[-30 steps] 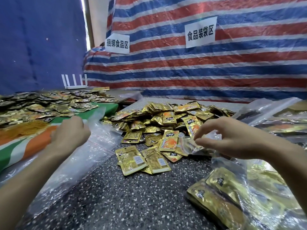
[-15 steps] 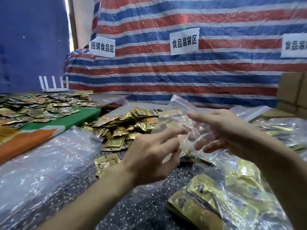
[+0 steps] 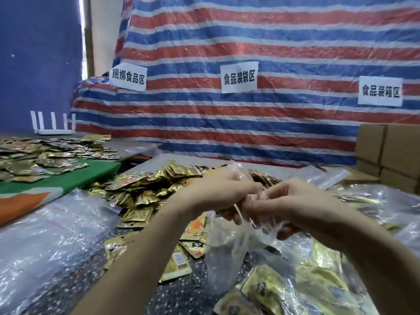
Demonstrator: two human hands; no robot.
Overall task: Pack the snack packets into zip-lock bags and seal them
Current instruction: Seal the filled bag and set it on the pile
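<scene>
Both my hands meet above the speckled table, gripping one clear zip-lock bag [image 3: 229, 241] at its top edge. My left hand [image 3: 221, 194] curls its fingers round the bag's mouth from the left. My right hand [image 3: 293, 202] pinches the same edge from the right. The bag hangs down limp between them and looks empty. A pile of gold snack packets [image 3: 145, 192] lies on the table just behind and left of my hands. Filled zip-lock bags [image 3: 302, 285] holding gold packets lie at the lower right.
A stack of empty clear bags [image 3: 52, 233] covers the left of the table. More gold packets [image 3: 43, 155] lie spread on a green and orange cloth [image 3: 100, 171] at far left, near a white router [image 3: 53, 127]. Cardboard boxes [image 3: 391, 153] stand at right. A striped tarp [image 3: 250, 121] closes off the back.
My left hand came from the bag stack at left across to my right hand, and both now grip one bag's top edge together. The view has shifted rightwards.
</scene>
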